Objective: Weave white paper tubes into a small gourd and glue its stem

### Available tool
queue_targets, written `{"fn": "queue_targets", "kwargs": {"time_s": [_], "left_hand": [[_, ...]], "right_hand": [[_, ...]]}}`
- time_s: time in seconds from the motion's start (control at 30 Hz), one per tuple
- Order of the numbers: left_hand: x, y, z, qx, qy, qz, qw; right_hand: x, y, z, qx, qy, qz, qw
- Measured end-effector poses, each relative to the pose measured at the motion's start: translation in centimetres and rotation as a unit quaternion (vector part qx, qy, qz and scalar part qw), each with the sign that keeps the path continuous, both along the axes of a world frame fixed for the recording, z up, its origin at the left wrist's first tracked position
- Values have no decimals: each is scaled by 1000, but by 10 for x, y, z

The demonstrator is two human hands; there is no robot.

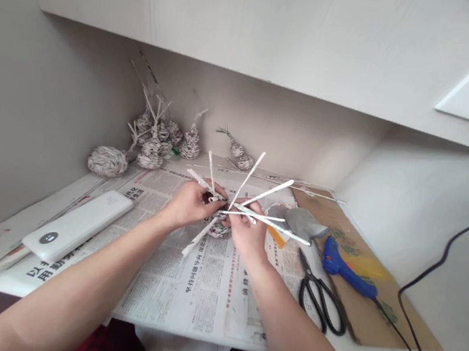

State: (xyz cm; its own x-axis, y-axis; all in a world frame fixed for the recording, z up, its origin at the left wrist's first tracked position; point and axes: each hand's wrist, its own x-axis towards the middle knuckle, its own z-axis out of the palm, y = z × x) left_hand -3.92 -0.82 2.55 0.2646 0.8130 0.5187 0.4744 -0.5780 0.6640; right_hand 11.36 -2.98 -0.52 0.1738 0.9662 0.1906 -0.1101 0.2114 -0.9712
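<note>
Between my hands is a small round piece woven from rolled newspaper (pixel 218 230), with several thin paper tubes (pixel 270 193) sticking out around its top. My left hand (pixel 194 202) grips it from the left, thumb and fingers closed at the upper rim among the tubes. From the right, my right hand (pixel 250 231) closes its fingers on the tubes and rim. Some fingertips are hidden behind the tubes. The piece is just above or on the newspaper sheet (pixel 169 266); I cannot tell which.
Several woven gourd shapes (pixel 152 150) stand at the back left, beside a woven ball (pixel 107 161). A white power bank (pixel 77 224) lies left. On the right are black-handled scissors (pixel 321 301), a grey cloth (pixel 302 224) and a blue glue gun (pixel 349 269) on cardboard (pixel 390 321). A panel (pixel 260 24) overhangs.
</note>
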Motion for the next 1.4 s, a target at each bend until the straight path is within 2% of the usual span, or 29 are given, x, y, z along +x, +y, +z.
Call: {"fn": "queue_targets", "kwargs": {"time_s": [0.27, 0.43, 0.57, 0.73, 0.9, 0.97, 1.1, 1.2, 1.4], "left_hand": [[1, 0, -2, -10, 7, 9, 1000], [3, 1, -3, -46, -30, -4, 998], [5, 1, -5, -49, -40, 10, 998], [5, 0, -5, -40, -7, 36, 999], [5, -1, -1, -56, -2, 54, 997], [5, -2, -1, -52, -6, 46, 998], [5, 1, -5, -29, -2, 30, 999], [7, 3, -8, -8, 0, 31, 999], [11, -3, -2, 22, 29, 22, 999]], "right_hand": [[1, -3, 2, -13, 16, -3, 1000], [0, -3, 4, -7, 4, -17, 1000], [-1, -4, 5, -4, -7, -21, 1000], [0, -2, 3, -9, 4, -25, 1000], [3, -5, 4, -3, -2, 21, 1000], [4, -6, 5, 8, -12, 22, 1000], [7, -3, 7, 25, -27, -23, 999], [8, 1, 8, 55, -5, -47, 997], [13, 2, 16, 69, 36, -9, 997]]}}
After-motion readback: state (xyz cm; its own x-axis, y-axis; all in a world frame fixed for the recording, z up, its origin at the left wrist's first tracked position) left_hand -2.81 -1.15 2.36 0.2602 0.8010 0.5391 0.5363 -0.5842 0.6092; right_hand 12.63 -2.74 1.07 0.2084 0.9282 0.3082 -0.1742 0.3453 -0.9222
